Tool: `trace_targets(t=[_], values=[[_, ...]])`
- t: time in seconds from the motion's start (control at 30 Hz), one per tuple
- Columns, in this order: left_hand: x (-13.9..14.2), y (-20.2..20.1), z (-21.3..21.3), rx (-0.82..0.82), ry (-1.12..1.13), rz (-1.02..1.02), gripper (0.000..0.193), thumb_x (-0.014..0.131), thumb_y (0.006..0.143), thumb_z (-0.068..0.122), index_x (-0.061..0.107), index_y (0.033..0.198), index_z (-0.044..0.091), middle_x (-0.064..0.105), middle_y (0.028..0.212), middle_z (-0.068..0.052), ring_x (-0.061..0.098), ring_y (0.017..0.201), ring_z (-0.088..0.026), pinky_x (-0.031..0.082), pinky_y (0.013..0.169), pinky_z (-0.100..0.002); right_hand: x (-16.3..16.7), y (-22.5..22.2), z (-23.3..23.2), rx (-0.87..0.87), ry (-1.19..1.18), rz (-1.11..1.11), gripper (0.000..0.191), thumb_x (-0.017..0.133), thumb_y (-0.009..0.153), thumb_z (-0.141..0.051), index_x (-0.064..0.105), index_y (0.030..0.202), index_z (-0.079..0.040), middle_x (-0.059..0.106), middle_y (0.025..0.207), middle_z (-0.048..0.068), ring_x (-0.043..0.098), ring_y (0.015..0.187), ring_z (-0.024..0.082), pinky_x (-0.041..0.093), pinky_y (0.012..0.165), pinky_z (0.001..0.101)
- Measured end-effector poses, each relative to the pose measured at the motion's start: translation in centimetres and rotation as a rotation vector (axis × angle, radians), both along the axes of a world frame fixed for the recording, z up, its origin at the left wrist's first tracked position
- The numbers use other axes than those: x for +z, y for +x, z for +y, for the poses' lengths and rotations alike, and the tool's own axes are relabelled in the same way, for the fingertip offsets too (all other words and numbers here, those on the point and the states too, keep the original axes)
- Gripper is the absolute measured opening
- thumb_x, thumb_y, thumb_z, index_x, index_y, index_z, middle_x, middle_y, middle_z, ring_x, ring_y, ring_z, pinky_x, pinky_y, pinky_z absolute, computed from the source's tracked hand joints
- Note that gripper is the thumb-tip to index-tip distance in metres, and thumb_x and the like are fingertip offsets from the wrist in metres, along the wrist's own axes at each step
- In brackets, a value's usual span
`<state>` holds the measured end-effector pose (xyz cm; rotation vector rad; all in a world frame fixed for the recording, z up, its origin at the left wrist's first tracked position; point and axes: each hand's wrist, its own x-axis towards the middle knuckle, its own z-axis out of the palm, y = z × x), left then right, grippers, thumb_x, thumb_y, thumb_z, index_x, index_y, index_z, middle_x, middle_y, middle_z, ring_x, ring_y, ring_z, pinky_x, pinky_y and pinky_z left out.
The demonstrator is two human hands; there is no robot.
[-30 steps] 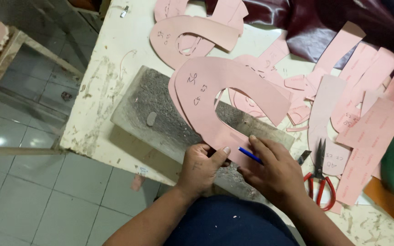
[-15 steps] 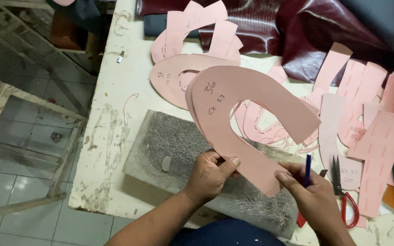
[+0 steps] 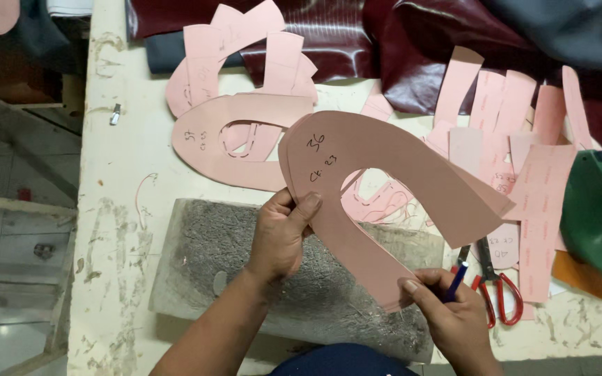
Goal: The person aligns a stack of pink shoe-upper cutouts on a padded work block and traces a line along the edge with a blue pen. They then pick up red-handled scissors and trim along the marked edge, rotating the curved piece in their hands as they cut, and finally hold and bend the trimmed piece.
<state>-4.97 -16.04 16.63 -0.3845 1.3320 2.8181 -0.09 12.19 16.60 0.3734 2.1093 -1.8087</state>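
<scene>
Fingers of the left hand pinch one arm of a large pink horseshoe-shaped pattern piece, thumb pressed on its face near the handwritten marks. The right hand curls its fingers around a blue pen while its thumb and fingertips nip the lower tip of the same arm. The piece is held up, tilted, above a grey stone slab; what looks like a second sheet shows just behind its right edge, though the count in the stack cannot be told. Its long axis runs from upper left to lower right, with the curved bend toward the far side of the table and the open end facing the person's right. One similar pink horseshoe pattern lies flat on the cream worktable just beyond. Many pink strips are spread at right. One pair of red-handled scissors rests near the right hand, one green shoe last farther right, and dark red leather lies along the far edge.
</scene>
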Motion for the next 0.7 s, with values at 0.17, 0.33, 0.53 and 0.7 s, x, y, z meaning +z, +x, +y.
trace_targets(t=[0.17,0.33,0.53,0.7], values=[[1.1,1.5,0.7,-0.445,-0.133,-0.161,0.024,0.068,0.094,0.015,0.071,0.112,0.000,0.076,0.102,-0.006,0.073,0.092,-0.016,0.062,0.083,-0.033,1.5,-0.4,-1.6,-0.022,0.064,0.078,0.023,0.072,0.090,-0.010,0.074,0.105,0.008,0.075,0.088,0.009,0.067,0.079,0.013,0.054,0.075,0.0273],[1.9,2.7,1.1,-0.397,-0.296,0.023,0.025,0.068,0.098,0.014,0.072,0.111,-0.007,0.076,0.100,-0.010,0.070,0.089,-0.016,0.058,0.079,-0.030,4.4,-1.2,-3.4,0.150,0.504,0.083,0.059,0.083,0.087,-0.018,0.068,0.141,-0.004,0.075,0.097,0.011,0.054,0.069,0.027,0.048,0.066,0.0341],[3.0,3.6,1.7,-0.262,-0.243,0.026,0.024,0.068,0.096,0.012,0.069,0.113,-0.005,0.074,0.101,-0.009,0.069,0.090,-0.013,0.058,0.080,-0.029,7.0,-0.8,-6.4,0.385,0.688,0.560,0.090,0.091,0.062,-0.029,0.052,0.137,0.003,0.056,0.134,0.017,0.063,0.116,0.029,0.053,0.092,0.0340],[3.2,4.2,1.6,-0.265,-0.233,0.021,0.024,0.067,0.097,0.013,0.069,0.111,-0.006,0.074,0.100,-0.010,0.068,0.087,-0.015,0.058,0.078,-0.030,7.0,-0.4,-6.8,0.358,0.484,0.610,0.080,0.088,0.070,-0.022,0.053,0.138,0.002,0.059,0.132,0.016,0.065,0.119,0.027,0.055,0.099,0.0355]])
